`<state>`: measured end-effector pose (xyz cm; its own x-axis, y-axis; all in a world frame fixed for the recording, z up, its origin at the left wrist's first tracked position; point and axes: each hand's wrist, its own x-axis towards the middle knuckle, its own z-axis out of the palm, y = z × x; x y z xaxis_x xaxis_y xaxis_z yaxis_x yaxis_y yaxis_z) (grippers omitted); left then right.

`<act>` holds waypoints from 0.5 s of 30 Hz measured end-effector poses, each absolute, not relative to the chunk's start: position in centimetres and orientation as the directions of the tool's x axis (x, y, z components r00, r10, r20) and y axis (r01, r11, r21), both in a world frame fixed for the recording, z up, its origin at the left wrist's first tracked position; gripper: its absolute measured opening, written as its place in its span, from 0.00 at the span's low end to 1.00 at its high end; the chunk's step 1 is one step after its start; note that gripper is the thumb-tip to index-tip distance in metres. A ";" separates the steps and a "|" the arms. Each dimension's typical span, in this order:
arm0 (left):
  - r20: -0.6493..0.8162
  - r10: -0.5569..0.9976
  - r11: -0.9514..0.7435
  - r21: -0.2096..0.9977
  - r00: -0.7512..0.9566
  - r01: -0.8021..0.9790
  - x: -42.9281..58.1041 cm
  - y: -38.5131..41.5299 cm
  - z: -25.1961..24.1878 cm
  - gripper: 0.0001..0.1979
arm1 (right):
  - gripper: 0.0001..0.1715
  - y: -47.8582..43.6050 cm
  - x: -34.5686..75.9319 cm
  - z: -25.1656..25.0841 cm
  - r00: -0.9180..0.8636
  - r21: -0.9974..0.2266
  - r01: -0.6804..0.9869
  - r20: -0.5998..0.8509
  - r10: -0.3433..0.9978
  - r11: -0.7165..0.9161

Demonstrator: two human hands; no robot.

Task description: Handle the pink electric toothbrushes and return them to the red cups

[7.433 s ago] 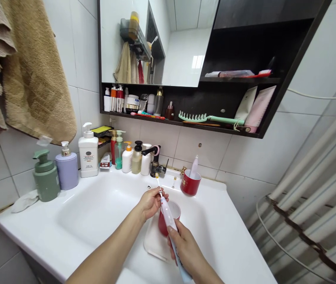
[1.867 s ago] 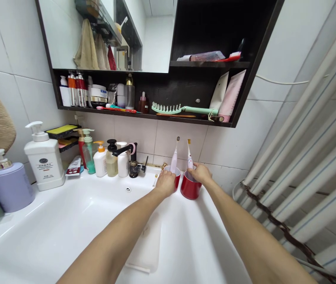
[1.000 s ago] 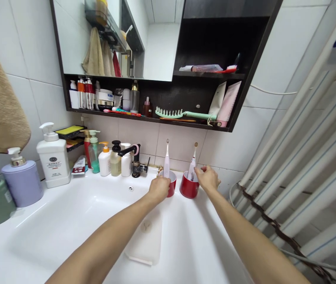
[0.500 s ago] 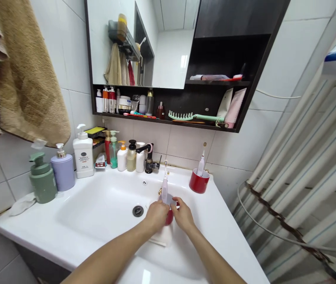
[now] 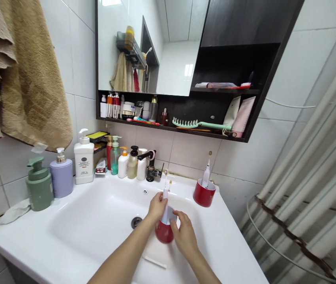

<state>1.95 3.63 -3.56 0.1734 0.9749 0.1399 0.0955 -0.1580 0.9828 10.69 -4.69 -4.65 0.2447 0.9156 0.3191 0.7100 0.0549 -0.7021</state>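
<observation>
My left hand (image 5: 157, 208) pinches the handle of a white electric toothbrush (image 5: 165, 194). The brush head points up, and the lower handle reaches into a red cup (image 5: 163, 233). On the cup's right side, my right hand (image 5: 186, 233) curls its fingers and thumb over the rim. The cup is in the front part of the white sink (image 5: 96, 221), right of the dark drain (image 5: 136, 222). A whitish, blurred item (image 5: 156, 256) lies below the cup; I cannot make out what it is. A small brush head (image 5: 170, 184) shows just behind the toothbrush, its lower end hidden.
A second red cup (image 5: 203, 196) with a toothbrush (image 5: 206, 173) stands on the right rear ledge. The black faucet (image 5: 151, 167) is behind the basin. Several pump bottles (image 5: 84, 161) line the left and back. A mirror cabinet (image 5: 172, 134) hangs above; white pipes (image 5: 312, 189) run at right.
My left hand has moved from the cup's side up to the toothbrush handle, leaving more of the cup visible. My right hand stays at the rim. The camera view has shifted slightly.
</observation>
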 end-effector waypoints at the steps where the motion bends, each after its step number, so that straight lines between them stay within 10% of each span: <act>1: 0.161 0.972 -0.181 0.977 0.171 0.108 2.1 3.8 -3.8 0.11 | 0.18 -4.7 10.7 -4.6 0.235 -0.688 0.722 0.338 0.911 0.069; 9: 0.360 0.930 -0.365 0.929 -0.081 -0.061 0.0 3.8 -0.4 0.08 | 0.20 -4.8 10.1 -3.6 0.215 -0.642 0.752 0.453 0.865 0.148; 15: 0.168 0.985 -0.131 0.883 0.041 -0.451 0.3 1.7 0.9 0.06 | 0.26 -5.7 9.5 -2.4 0.188 -0.757 0.630 0.363 0.912 0.171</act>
<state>0.35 1.68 0.93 0.0413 0.9850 0.1676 -0.4506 -0.1313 0.8830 9.45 -5.69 -2.41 0.1881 0.9125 0.3634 0.6305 0.1715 -0.7570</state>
